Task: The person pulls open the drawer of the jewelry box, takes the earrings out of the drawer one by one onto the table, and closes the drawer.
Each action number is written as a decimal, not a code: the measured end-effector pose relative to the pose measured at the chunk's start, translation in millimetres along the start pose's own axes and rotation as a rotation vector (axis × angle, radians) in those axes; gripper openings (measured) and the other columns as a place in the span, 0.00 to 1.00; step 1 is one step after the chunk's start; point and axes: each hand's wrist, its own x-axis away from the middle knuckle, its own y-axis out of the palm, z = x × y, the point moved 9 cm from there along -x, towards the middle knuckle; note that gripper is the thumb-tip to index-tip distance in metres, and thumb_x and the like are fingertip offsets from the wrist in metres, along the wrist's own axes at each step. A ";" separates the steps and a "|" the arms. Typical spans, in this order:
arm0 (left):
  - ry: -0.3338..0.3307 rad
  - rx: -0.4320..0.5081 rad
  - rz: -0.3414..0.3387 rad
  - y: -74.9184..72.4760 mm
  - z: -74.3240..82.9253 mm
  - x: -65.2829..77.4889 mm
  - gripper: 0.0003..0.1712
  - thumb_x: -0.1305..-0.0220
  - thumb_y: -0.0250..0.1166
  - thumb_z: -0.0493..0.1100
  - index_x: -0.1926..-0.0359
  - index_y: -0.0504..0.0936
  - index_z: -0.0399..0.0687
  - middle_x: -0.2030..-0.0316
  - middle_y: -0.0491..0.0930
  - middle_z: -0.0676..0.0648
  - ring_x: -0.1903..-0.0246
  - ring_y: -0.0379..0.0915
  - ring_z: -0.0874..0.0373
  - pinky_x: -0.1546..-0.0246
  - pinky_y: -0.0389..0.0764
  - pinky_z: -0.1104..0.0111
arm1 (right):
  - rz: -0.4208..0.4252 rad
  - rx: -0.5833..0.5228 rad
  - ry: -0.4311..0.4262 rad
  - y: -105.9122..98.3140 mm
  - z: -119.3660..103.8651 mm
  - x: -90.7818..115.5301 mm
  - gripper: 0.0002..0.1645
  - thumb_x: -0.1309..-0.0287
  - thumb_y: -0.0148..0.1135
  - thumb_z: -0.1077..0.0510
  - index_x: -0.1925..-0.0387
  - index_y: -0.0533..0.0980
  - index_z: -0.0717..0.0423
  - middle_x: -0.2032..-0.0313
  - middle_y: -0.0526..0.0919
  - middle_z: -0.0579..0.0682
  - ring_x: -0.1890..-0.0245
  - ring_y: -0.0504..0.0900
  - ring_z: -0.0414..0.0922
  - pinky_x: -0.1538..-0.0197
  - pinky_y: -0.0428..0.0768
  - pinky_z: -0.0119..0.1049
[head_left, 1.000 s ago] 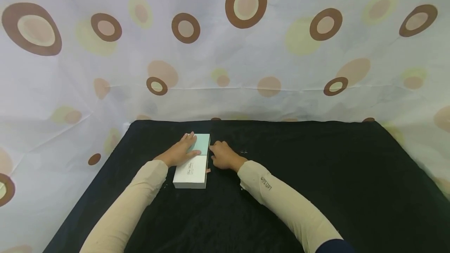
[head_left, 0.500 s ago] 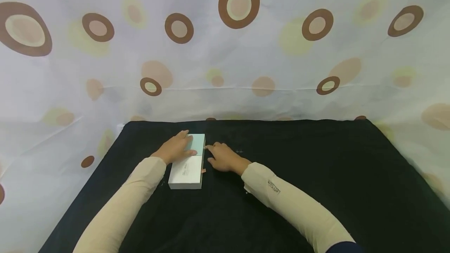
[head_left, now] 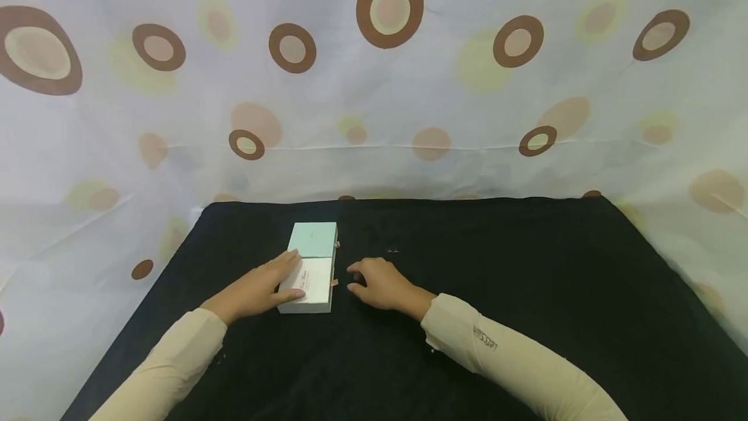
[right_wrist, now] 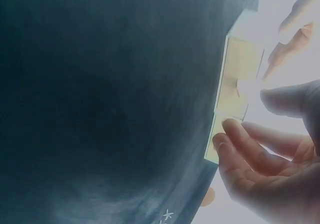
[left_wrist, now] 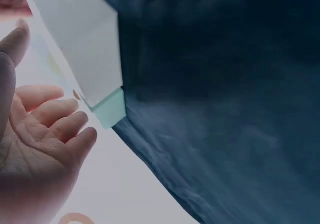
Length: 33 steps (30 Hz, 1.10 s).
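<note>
A mint-green box and a white box with fine printing lie end to end, the white one nearer me. Small pinkish pull tabs stick out from their right sides. My left hand is over the left part of the white box, fingers straight and thumb across its front. To the right of the boxes, my right hand hovers with fingers loosely bent and nothing in them. The right wrist view shows the white box's side as a tan panel with pale edges.
Black cloth covers the table. Behind it hangs a pale curtain printed with brown and yellow ovals. Small white star-like marks show on the cloth right of the boxes.
My left hand has slid from the mint-green box toward me onto the white box. My right hand has drawn back from beside the mint-green box to beside the white one.
</note>
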 end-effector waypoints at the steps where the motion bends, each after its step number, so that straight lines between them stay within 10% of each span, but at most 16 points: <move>1: -0.002 0.004 0.004 1.1 -1.3 4.2 0.46 0.37 0.63 0.57 0.30 0.58 0.33 0.29 0.54 0.35 0.30 0.50 0.39 0.34 0.58 0.46 | 0.001 -0.002 0.002 -0.1 -0.5 2.8 0.20 0.38 0.61 0.59 0.47 0.77 0.66 0.60 0.83 0.55 0.66 0.80 0.45 0.61 0.78 0.40; 33: -0.022 0.009 0.005 10.8 -3.5 8.6 0.44 0.37 0.63 0.55 0.30 0.59 0.34 0.29 0.54 0.36 0.30 0.50 0.40 0.34 0.58 0.47 | 0.130 -0.095 0.050 16.2 -6.4 1.5 0.13 0.41 0.64 0.61 0.56 0.82 0.64 0.70 0.83 0.50 0.74 0.77 0.39 0.69 0.76 0.33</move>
